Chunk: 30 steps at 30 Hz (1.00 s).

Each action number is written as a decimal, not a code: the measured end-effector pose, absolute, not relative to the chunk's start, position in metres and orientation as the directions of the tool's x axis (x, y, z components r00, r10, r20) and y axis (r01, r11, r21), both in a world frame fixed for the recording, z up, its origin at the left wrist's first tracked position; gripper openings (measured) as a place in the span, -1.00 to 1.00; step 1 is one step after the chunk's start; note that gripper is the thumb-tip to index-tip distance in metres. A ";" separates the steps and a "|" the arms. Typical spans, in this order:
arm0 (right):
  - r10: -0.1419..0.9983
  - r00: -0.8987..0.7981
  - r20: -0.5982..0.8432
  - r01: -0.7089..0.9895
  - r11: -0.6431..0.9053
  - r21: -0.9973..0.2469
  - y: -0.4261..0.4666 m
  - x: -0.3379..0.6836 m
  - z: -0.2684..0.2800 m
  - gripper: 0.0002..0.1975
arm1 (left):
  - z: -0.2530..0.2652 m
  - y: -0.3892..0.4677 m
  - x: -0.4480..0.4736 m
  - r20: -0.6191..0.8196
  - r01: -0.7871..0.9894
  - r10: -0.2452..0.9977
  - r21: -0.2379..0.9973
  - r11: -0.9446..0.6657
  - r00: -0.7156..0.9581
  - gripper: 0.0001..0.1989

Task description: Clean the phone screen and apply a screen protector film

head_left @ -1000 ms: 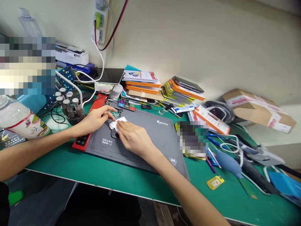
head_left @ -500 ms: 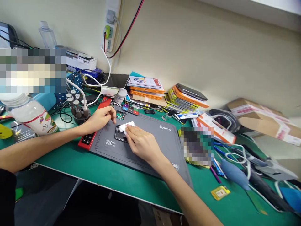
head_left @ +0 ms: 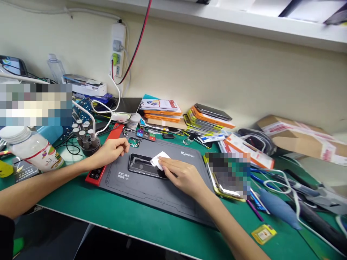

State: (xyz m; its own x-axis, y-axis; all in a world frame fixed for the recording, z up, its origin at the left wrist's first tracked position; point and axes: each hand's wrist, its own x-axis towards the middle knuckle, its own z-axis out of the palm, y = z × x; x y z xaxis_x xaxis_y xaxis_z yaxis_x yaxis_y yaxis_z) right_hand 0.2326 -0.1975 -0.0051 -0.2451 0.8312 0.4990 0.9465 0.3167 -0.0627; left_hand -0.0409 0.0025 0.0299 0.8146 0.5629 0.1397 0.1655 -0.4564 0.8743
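Observation:
A smartphone with a dark, shiny face lies flat on a grey work mat. My right hand presses a folded white wipe against the phone's right half, fingers together over it. That hand and the wipe cover the phone's right end. To the upper left, my left hand hovers by the mat's red side panel, its fingers curled in with nothing visible in them. It stays apart from the phone.
Behind the mat stand stacks of orange and yellow boxes. A screwdriver holder and a white-lidded bottle are on the left. Right of the mat lie a blue blower bulb, cables and a yellow lighter.
My right hand has slid the wipe rightward along the phone, baring its left part. My left hand remains curled near the red panel. The camera view has shifted upward.

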 end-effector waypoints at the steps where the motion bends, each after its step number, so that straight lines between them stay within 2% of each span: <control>1: 0.825 -0.249 0.508 0.943 0.327 -0.069 -0.195 0.235 -0.004 -0.74 | 0.030 0.001 -0.041 0.190 0.170 0.532 0.814 -0.555 0.825 -0.76; 3: 0.814 -0.245 0.527 0.940 0.332 -0.075 -0.191 0.237 -0.004 -0.78 | 0.030 -0.001 -0.041 0.300 0.143 0.420 0.643 -0.752 0.856 -0.71; 5: 0.802 -0.231 0.550 0.942 0.325 -0.078 -0.190 0.234 -0.003 -0.79 | 0.030 -0.003 -0.040 0.353 0.102 0.289 0.463 -0.880 0.890 -0.70; 8: 0.786 -0.258 0.563 0.930 0.359 -0.075 -0.196 0.225 -0.001 -0.78 | 0.030 -0.005 -0.040 0.339 0.070 0.156 0.253 -0.965 0.928 -0.73; 10: 0.782 -0.286 0.554 0.912 0.399 -0.091 -0.202 0.220 0.002 -0.76 | 0.031 -0.005 -0.040 0.319 0.078 0.140 0.200 -0.977 0.937 -0.75; 12: 0.779 -0.296 0.553 0.898 0.424 -0.117 -0.206 0.217 0.006 -0.75 | 0.031 -0.005 -0.040 0.311 0.130 0.183 0.183 -0.974 0.933 -0.78; 15: 0.773 -0.286 0.566 0.890 0.433 -0.141 -0.207 0.218 0.010 -0.76 | 0.028 -0.003 -0.040 0.342 0.287 0.323 0.154 -0.946 0.882 -0.87; 18: 0.789 -0.263 0.556 0.892 0.418 -0.170 -0.207 0.222 0.010 -0.76 | 0.026 -0.003 -0.041 0.373 0.375 0.417 0.183 -0.909 0.829 -0.87; 25: 0.860 -0.119 0.497 0.917 0.288 -0.277 -0.213 0.220 -0.001 -0.77 | 0.030 -0.012 -0.035 0.341 0.346 0.422 0.263 -0.901 0.840 -0.86; 30: 0.874 -0.185 0.448 0.912 0.323 -0.252 -0.211 0.208 -0.001 -0.78 | 0.031 -0.013 -0.032 0.338 0.311 0.420 0.331 -0.891 0.842 -0.95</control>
State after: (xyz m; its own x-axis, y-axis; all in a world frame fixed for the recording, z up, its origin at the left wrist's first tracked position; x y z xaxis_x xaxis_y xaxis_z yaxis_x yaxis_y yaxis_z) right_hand 0.2079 -0.2112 -0.0014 -0.1853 0.8744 0.4485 0.9124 0.3226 -0.2519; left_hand -0.0325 -0.0130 0.0310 0.8424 0.4200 0.3377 0.3114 -0.8908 0.3310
